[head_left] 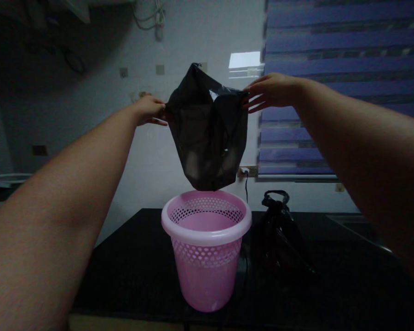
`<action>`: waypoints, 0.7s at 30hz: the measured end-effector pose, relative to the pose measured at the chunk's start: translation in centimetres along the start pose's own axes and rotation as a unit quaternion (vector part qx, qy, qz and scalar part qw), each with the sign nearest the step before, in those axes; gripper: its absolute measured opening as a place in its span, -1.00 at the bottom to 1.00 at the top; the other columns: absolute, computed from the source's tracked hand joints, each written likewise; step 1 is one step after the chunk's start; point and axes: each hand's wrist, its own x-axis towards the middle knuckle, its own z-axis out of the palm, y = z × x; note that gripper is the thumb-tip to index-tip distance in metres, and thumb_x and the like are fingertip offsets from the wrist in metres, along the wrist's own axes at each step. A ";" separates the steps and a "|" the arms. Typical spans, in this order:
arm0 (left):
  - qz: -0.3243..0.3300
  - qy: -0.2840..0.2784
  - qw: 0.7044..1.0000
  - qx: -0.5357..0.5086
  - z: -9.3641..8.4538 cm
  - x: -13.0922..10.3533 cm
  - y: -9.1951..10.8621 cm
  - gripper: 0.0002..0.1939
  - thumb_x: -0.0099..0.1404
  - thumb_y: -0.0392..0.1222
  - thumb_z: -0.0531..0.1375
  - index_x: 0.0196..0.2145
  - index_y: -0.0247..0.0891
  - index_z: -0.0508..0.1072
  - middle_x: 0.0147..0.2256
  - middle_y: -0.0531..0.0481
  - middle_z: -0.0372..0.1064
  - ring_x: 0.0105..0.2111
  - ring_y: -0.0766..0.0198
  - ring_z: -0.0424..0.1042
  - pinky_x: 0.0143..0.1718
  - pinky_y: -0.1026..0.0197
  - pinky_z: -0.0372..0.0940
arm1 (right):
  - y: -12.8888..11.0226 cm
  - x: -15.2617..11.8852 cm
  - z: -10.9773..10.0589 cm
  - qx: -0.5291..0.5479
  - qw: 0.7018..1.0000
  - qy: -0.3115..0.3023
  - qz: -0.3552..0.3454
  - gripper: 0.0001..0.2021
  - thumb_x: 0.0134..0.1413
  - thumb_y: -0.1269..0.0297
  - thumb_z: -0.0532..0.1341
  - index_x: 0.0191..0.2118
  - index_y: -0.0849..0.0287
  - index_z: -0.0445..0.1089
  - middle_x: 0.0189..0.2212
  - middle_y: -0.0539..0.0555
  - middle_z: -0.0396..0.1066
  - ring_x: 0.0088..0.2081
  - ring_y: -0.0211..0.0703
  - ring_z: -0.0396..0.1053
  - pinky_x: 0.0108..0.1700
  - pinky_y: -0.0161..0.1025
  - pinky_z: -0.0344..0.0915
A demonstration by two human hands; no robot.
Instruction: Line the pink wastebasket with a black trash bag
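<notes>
A black garbage bag (207,138) hangs spread between my two hands, its bottom just above the rim of a pink plastic trash can (205,276). My left hand (151,110) pinches the bag's upper left edge. On the other side, my right hand (269,92) grips the upper right edge, its fingers partly spread. The can stands upright on the black countertop (134,276) and has a band of holes below its rim. As far as I can see inside it, only pink wall shows.
To the right of the can sits a tied, filled black plastic bag (279,239). Behind it a plug with a cord (246,184) is in a wall outlet. A sink edge (359,232) shows at the far right, below a striped purple blind (331,92).
</notes>
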 end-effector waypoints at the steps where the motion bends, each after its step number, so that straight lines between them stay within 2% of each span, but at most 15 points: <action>1: 0.004 0.009 1.000 -0.004 0.1 0.3 -0.2 -0.80 0.10 -0.06 0.21 -0.32 -0.18 0.42 -0.44 -0.05 0.50 -0.09 0.09 0.41 -0.04 -0.08 0.26 | 0.2 0.3 0.1 0.002 1.000 0.004 -0.001 -0.79 0.23 0.50 0.00 -0.39 0.27 0.31 -0.45 0.02 0.38 -0.39 -0.28 0.41 0.11 0.04 0.24; 3: 0.006 0.017 1.000 -0.018 0.3 0.8 -0.7 -0.78 0.05 -0.05 0.24 -0.32 -0.14 0.43 -0.39 -0.13 0.52 -0.02 -0.02 0.38 0.00 -0.20 0.21 | 0.7 0.9 0.1 0.006 1.000 0.008 -0.005 -0.80 0.25 0.46 -0.01 -0.37 0.26 0.29 -0.43 0.03 0.37 -0.39 -0.28 0.40 0.10 0.06 0.24; 6: 0.003 0.017 0.999 -0.038 0.6 1.1 -1.4 -0.70 -0.07 -0.06 0.30 -0.32 -0.08 0.43 -0.38 -0.14 0.53 0.01 -0.06 0.35 0.04 -0.25 0.18 | 1.7 1.7 0.0 0.011 1.000 0.005 -0.018 -0.84 0.26 0.41 0.00 -0.33 0.26 0.27 -0.41 0.04 0.35 -0.37 -0.27 0.38 0.09 0.09 0.23; 8: 0.006 0.017 0.999 -0.050 0.9 1.1 -1.9 -0.77 -0.01 -0.10 0.29 -0.34 -0.11 0.42 -0.39 -0.11 0.53 -0.04 -0.03 0.39 0.03 -0.23 0.20 | 2.6 2.0 0.1 0.016 1.000 -0.002 -0.024 -0.87 0.26 0.42 0.02 -0.31 0.28 0.26 -0.39 0.05 0.34 -0.35 -0.27 0.39 0.08 0.10 0.23; 11: 0.008 0.023 0.998 -0.064 1.6 0.8 -2.8 -0.95 0.19 -0.23 0.16 -0.35 -0.21 0.41 -0.40 -0.11 0.51 -0.14 0.07 0.46 -0.01 -0.17 0.26 | 4.1 2.5 0.4 0.027 0.999 -0.018 -0.032 -0.89 0.24 0.42 0.04 -0.29 0.31 0.26 -0.36 0.07 0.34 -0.31 -0.25 0.40 0.06 0.11 0.24; 15: 0.003 0.044 0.996 -0.077 2.6 0.7 -4.2 -0.82 0.32 -0.37 0.00 -0.38 -0.29 0.37 -0.45 -0.07 0.46 -0.25 0.16 0.49 -0.04 -0.12 0.30 | 6.1 3.2 1.0 0.043 0.998 -0.029 -0.028 -0.90 0.23 0.44 0.06 -0.26 0.34 0.28 -0.32 0.11 0.37 -0.24 -0.19 0.42 0.05 0.16 0.25; 21: -0.032 0.085 0.987 -0.133 4.7 0.2 -6.4 -0.79 0.31 -0.42 -0.01 -0.41 -0.30 0.36 -0.46 -0.05 0.40 -0.28 0.20 0.49 -0.06 -0.07 0.33 | 8.8 4.1 1.9 0.060 0.997 -0.026 -0.028 -0.89 0.18 0.38 0.16 -0.22 0.35 0.33 -0.23 0.22 0.40 -0.16 -0.07 0.44 -0.02 0.15 0.33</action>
